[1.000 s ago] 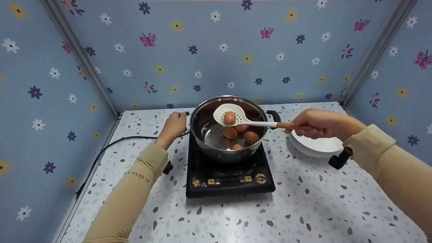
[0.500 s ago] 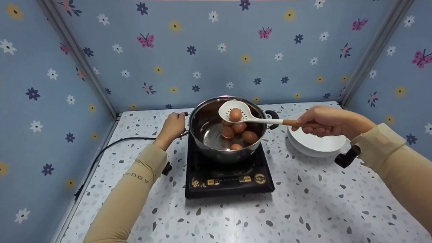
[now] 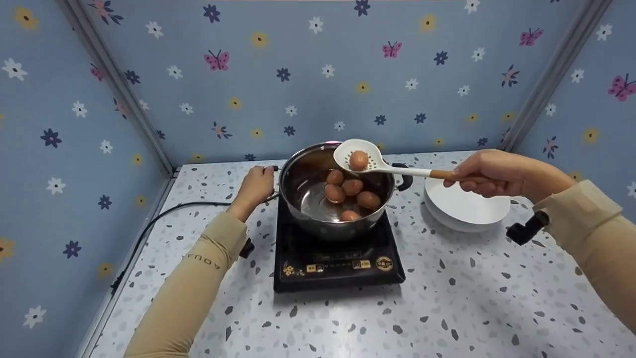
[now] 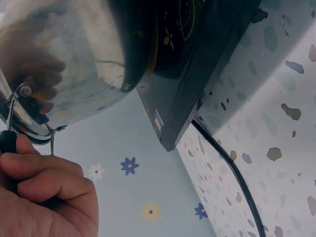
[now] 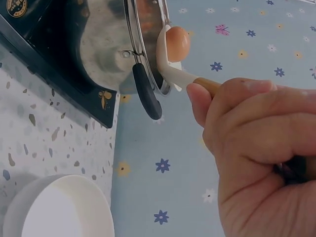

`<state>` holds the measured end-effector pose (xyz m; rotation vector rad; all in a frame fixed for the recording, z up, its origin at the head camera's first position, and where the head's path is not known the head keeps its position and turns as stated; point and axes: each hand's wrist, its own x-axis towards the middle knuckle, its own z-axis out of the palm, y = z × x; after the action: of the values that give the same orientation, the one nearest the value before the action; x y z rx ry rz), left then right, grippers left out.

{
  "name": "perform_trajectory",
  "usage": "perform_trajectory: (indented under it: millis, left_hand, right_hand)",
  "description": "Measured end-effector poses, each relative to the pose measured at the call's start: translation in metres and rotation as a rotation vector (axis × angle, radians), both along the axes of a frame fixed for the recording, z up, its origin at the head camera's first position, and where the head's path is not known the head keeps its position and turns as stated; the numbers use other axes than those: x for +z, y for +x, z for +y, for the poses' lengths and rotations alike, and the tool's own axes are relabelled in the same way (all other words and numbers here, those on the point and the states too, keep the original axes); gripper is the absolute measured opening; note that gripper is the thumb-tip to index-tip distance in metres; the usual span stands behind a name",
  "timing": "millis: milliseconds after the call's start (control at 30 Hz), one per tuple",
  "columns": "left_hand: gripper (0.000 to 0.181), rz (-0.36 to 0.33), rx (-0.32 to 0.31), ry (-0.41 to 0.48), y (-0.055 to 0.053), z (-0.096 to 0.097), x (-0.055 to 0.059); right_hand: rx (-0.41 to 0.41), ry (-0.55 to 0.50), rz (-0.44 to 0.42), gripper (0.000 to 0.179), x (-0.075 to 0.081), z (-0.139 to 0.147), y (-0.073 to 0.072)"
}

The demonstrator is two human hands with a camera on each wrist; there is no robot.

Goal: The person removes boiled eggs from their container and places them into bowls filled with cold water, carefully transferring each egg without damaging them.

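My right hand [image 3: 489,174] grips the wooden handle of a white slotted spoon [image 3: 405,171]. One brown egg [image 3: 358,160] rests in the spoon's bowl, above the far right rim of a steel pot [image 3: 330,229]. In the right wrist view the egg [image 5: 177,44] sits in the spoon beside the pot's black side handle [image 5: 144,91]. Several more brown eggs [image 3: 368,200] lie at the bottom of the pot. My left hand [image 3: 257,186] holds the pot's left handle; the left wrist view shows its fingers curled round that black handle [image 4: 8,141].
Under the pot is a black induction cooker [image 3: 339,273], with a black cord [image 3: 186,203] running left. A white bowl [image 3: 467,219] stands right of the pot, partly beneath my right forearm. Flower-patterned panels [image 3: 328,99] rise behind and at both sides of the speckled table [image 3: 348,323].
The spoon has risen and moved right with the egg in it, from over the pot's middle to its far right rim. My left hand has stayed at the pot handle.
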<state>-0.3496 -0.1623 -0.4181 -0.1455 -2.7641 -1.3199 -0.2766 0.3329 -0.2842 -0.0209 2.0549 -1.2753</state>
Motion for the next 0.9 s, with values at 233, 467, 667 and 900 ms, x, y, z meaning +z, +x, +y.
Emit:
perform_trajectory:
  millis: [233, 467, 667, 900]
  left_hand:
    - [0.043, 0.002, -0.002, -0.005, 0.0, 0.001, 0.001]
    - [0.047, -0.021, -0.014, 0.013, 0.0, 0.0, 0.001]
    - [0.044, -0.013, -0.007, 0.02, 0.001, 0.001, 0.002]
    - [0.04, -0.022, 0.002, 0.005, 0.002, 0.001, 0.002]
  right_hand:
    - [0.014, -0.034, -0.011, 0.03, 0.006, 0.016, 0.0]
    - [-0.03, -0.004, 0.005, 0.03, 0.01, 0.031, 0.002]
    - [-0.04, 0.0, -0.005, 0.031, 0.011, 0.047, 0.003]
    - [-0.067, -0.016, -0.018, 0.032, 0.008, 0.069, 0.002]
